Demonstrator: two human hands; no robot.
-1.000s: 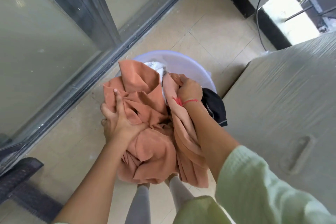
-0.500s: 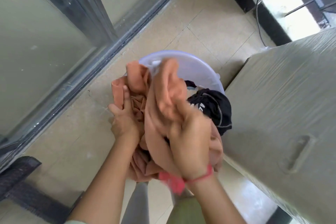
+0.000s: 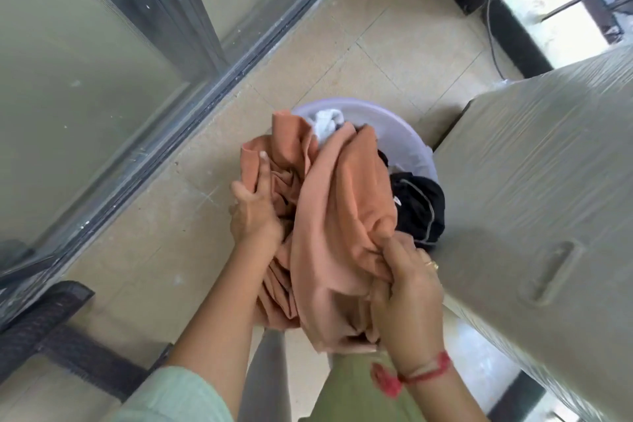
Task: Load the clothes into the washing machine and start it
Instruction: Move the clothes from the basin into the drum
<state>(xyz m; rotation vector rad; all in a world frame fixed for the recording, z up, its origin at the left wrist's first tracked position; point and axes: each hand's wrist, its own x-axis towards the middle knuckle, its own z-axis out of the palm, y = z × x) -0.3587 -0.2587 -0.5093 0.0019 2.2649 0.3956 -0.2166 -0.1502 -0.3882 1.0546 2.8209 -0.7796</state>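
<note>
Item: orange garment (image 3: pixel 342 216), centre frame, bunched above the lavender basin (image 3: pixel 404 134). Left hand (image 3: pixel 255 216) — grip closed round its left folds; right hand (image 3: pixel 407 288) clutches a lower fold. Covered washing machine (image 3: pixel 548 181), right of frame. Risk: hanging tail trails on the floor or drags out the black garment (image 3: pixel 418 209) draped over the rim. Writing: none legible — a white mark on the black garment is too small.
</note>
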